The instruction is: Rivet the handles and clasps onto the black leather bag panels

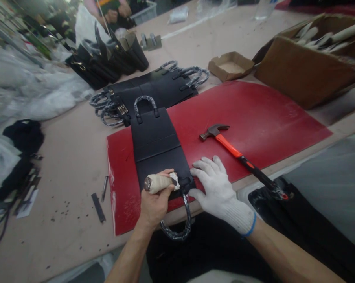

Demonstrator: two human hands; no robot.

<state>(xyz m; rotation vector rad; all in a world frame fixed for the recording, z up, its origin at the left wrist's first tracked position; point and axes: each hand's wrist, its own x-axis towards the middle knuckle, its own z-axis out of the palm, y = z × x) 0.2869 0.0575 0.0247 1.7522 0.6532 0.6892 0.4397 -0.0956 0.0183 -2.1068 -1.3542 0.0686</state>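
Note:
My bare left hand [155, 202] is closed around a thick punch-like tool wrapped in cream tape [159, 184]; its working end is hidden. It is held over the near end of a black bag panel [158, 145], close to the base of a plastic-wrapped handle [190, 214] that hangs past the table edge. Another wrapped handle [144, 98] stands at the panel's far end. My right hand [214, 184], in a white knit glove, lies with fingers spread at the panel's right edge. Right of it, a claw hammer [229, 145] with an orange and black handle rests on the red mat [254, 114].
More black panels with wrapped handles [148, 88] lie behind the mat. Black bags [106, 59] stand at the back left. A small cardboard tray [230, 67] and a large carton [307, 74] are at right. A dark bar [98, 207] lies left. Another person's hands [116, 13] show at the back.

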